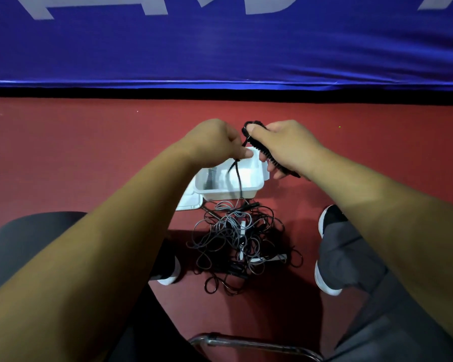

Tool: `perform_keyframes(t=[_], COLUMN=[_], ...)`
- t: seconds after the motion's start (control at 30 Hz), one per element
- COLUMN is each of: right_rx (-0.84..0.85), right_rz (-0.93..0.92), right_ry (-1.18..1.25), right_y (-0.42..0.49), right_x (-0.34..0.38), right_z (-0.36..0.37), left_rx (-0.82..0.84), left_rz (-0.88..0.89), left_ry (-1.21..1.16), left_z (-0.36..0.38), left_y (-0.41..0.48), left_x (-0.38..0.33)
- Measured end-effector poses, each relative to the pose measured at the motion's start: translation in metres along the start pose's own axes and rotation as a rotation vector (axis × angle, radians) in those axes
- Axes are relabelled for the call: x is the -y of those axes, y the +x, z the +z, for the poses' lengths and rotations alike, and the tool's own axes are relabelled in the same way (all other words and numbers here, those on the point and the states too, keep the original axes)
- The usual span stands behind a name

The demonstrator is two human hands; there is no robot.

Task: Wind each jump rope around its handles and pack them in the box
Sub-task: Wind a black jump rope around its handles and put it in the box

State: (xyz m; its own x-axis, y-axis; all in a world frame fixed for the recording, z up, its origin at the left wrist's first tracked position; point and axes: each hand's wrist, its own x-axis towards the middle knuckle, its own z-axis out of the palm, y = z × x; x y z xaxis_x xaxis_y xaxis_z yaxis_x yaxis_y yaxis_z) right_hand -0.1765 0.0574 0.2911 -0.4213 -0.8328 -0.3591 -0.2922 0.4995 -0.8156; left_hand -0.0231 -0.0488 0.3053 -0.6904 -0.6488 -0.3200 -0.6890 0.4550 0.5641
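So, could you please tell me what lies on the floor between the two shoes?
A tangled heap of jump ropes, between the left shoe and right shoe, in the head view.

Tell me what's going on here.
A seated person is partway through winding a jump rope. The right hand grips a black ribbed handle, and the left hand pinches its cord, which trails down over an open white box on the red floor. A tangled pile of ropes lies between the person's feet, not yet wound.
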Motion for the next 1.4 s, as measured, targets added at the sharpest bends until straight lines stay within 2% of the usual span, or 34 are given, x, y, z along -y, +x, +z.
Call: perform_keyframes(t=[0.2, 0.33, 0.43, 0.53, 0.63, 0.8, 0.93, 1.17, 1.23, 1.4], right_rx=[-0.065, -0.072, -0.071, -0.064, -0.069, -0.037, 0.013, 0.315, 0.372, 0.52], right_rz=[0.071, 0.076, 0.058, 0.026, 0.016, 0.032, 0.051, 0.14, 0.131, 0.161], right_ry=[0.221, 0.272, 0.291, 0.28, 0.273, 0.22, 0.202, 0.13, 0.131, 0.232], right_y=[0.007, 0.008, 0.007, 0.006, 0.006, 0.005, 0.003, -0.008, -0.01, -0.012], right_x=[0.002, 0.003, 0.003, 0.0, 0.001, 0.001, 0.002, -0.001, -0.002, -0.002], right_z=[-0.008, -0.011, -0.014, -0.015, -0.015, -0.014, -0.008, -0.004, -0.002, -0.007], left_rx=[0.076, 0.111, 0.068, 0.044, 0.118, 0.338, 0.295, 0.389, 0.362, 0.219], left_rz=[0.053, 0.022, -0.023, -0.073, -0.136, -0.22, -0.229, -0.216, -0.165, -0.048], left_ry=[-0.674, -0.91, -1.115, -1.181, -1.161, -0.924, -0.698, -0.233, -0.098, -0.037], left_z=[0.011, 0.011, 0.007, 0.003, 0.003, -0.003, -0.005, -0.005, -0.002, -0.001], left_y=[0.0, -0.002, 0.002, 0.007, 0.008, 0.003, 0.005, -0.003, -0.003, 0.0], left_x=[-0.004, -0.009, -0.007, -0.005, -0.005, -0.003, 0.009, 0.022, 0.022, 0.018])
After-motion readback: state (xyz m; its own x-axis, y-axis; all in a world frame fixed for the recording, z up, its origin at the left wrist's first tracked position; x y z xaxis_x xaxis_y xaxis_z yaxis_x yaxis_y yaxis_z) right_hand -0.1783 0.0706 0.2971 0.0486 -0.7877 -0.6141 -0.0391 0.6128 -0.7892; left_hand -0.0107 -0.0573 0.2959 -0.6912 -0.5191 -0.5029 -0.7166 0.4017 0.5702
